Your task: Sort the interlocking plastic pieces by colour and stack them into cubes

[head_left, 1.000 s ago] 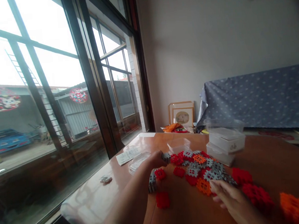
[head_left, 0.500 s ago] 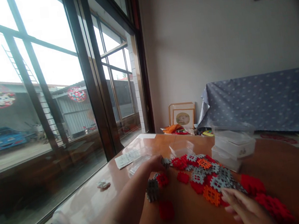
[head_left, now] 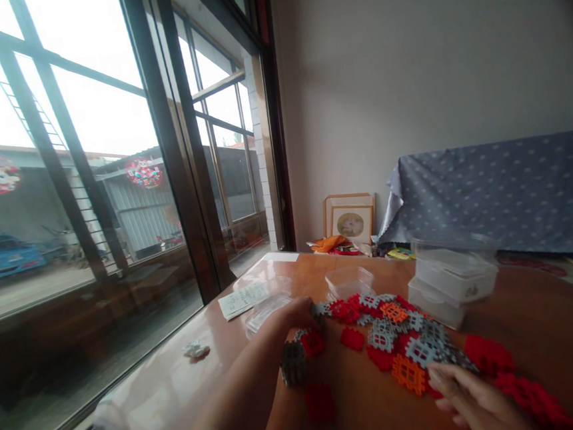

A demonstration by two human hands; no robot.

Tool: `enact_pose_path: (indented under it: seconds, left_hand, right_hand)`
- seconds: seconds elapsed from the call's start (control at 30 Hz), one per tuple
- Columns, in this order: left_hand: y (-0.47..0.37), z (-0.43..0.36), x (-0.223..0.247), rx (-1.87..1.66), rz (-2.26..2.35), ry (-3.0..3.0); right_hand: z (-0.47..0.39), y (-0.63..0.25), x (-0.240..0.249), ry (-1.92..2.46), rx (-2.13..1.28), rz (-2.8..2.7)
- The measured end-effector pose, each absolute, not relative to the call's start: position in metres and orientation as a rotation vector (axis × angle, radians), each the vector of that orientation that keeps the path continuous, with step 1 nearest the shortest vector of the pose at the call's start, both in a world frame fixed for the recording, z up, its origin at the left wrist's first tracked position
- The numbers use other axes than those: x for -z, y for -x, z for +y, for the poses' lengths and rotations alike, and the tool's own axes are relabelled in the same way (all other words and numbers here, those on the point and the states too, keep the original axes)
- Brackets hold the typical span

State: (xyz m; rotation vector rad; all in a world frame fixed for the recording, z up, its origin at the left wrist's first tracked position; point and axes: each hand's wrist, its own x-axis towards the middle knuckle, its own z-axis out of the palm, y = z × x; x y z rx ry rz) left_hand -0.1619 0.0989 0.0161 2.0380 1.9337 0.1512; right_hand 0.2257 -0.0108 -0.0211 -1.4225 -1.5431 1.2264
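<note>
My left hand (head_left: 302, 312) reaches across to the left end of a pile of plastic interlocking building pieces. Its fingers curl at a grey notched piece (head_left: 321, 312). My right hand (head_left: 465, 393) is at the near right of the pile, thumb and fingers drawn together; whatever lies between them is hidden. Just beside its fingertips is an orange window-shaped piece (head_left: 409, 374), with a light grey piece (head_left: 421, 350) behind. Close to my left forearm stand a grey stack (head_left: 293, 363) and a red piece (head_left: 312, 342). Another red piece (head_left: 321, 401) lies nearer me.
Clear plastic boxes (head_left: 455, 280) are stacked behind the pile. Clear lids (head_left: 268, 313) and a paper (head_left: 244, 300) lie at the left. Red pieces (head_left: 533, 397) extend along the right. A small pale object (head_left: 197, 350) sits near the window-side table edge.
The view has shifted slightly, so the things on the right appear a little farther right. Both hands stay in nearly the same places among the pieces.
</note>
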Motion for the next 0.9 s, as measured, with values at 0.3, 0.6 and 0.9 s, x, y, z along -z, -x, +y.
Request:
enact_pose_path:
  seconds: [0.3,0.6,0.9]
  left_hand:
    - [0.159,0.097,-0.021,-0.182,1.911,-2.041]
    - [0.158,0.09,-0.024,-0.258,1.996,-2.056]
    - [0.116,0.079,-0.069,-0.619,2.017,-2.332]
  right_hand:
    - [-0.019,-0.219,0.007,1.365,-1.172,-1.537]
    - [-0.016,-0.22,0.014,1.357,-1.221,-1.516]
    - [-0.02,-0.214,0.013,1.277,-1.113,-1.622]
